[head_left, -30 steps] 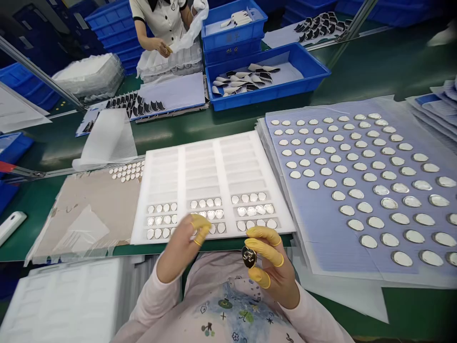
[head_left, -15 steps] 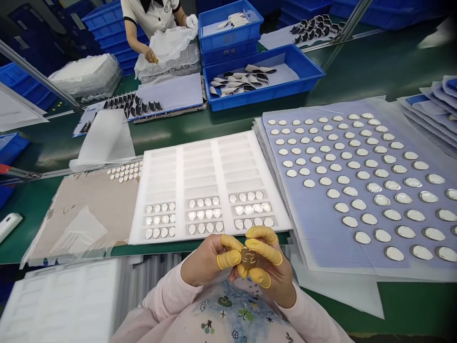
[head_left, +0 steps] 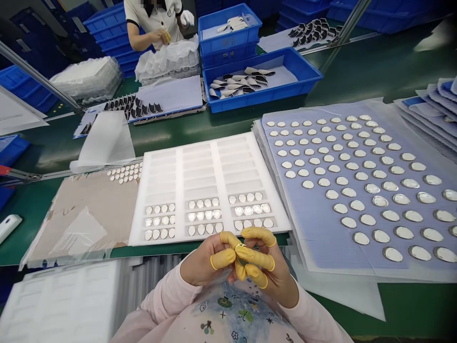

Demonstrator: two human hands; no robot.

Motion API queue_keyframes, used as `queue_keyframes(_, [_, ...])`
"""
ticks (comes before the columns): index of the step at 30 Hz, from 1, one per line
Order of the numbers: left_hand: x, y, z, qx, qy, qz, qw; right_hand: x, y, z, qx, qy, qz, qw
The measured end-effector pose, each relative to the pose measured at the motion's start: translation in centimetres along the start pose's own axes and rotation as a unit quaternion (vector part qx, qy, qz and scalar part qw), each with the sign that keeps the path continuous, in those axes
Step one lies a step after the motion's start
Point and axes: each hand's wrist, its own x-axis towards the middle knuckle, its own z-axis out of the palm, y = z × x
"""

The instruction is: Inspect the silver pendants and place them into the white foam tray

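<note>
My left hand [head_left: 209, 259] and my right hand [head_left: 266, 269], both with yellow finger cots, meet close to my chest and pinch one small shiny metal piece [head_left: 241, 255] between their fingertips; it is turned edge-on and mostly hidden. Just beyond them lies a white foam tray [head_left: 200, 166] whose nearest three rows of slots hold several of the same silver pieces. To the right a pale blue sheet [head_left: 357, 224] carries rows of several more pieces.
A brown sheet [head_left: 85, 209] with a small cluster of pieces lies at the left, white trays [head_left: 60, 300] at the near left. Across the green table, blue bins [head_left: 260, 76] hold black-and-white parts, and another person [head_left: 153, 24] handles white packing.
My left hand came back from the foam tray and joined the right on the metal piece. The piece, face-on before, has been turned edge-on between the fingers.
</note>
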Motion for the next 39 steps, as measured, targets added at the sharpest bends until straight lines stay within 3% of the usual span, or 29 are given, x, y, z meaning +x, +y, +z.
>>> queue_keyframes(12, [-0.1,-0.2,0.3,0.009,0.025,0.014,1.000,0.4,0.0,-0.3,-0.027,-0.034,-0.048,0.998])
queue_keyframes(16, [-0.1,0.0,0.5,0.048,0.073,0.011,0.996,0.6,-0.3,-0.5,-0.026,-0.047,-0.058,0.997])
queue_keyframes(19, [-0.1,0.2,0.2,0.080,0.086,0.012,0.993,0.1,-0.2,-0.7,0.005,-0.049,-0.045,0.998])
queue_keyframes(25, [0.0,0.3,-0.6,0.084,0.032,0.047,0.995,-1.1,0.5,-0.8,0.091,0.031,0.042,0.994])
queue_keyframes(31, [0.0,0.2,-0.6,0.103,0.025,0.050,0.993,-1.0,0.6,-0.6,0.055,-0.005,0.050,0.997])
queue_keyframes(33, [-0.4,0.6,-1.0,0.138,0.048,0.052,0.988,-1.0,0.6,-0.6,0.058,-0.019,0.046,0.997])
queue_keyframes(35, [-1.1,1.7,-2.0,0.219,0.118,0.055,0.967,-1.0,0.7,-0.7,0.067,-0.017,0.047,0.997])
queue_keyframes(36, [-1.6,2.6,-2.7,0.278,0.170,0.062,0.943,-1.1,0.7,-0.7,0.072,-0.012,0.051,0.996])
queue_keyframes(37, [-2.1,3.8,-3.6,0.349,0.229,0.065,0.907,-1.1,0.7,-0.8,0.077,-0.007,0.056,0.995])
queue_keyframes(39, [-3.3,6.6,-5.9,0.516,0.344,0.063,0.782,-1.1,0.8,-0.8,0.092,0.004,0.064,0.994])
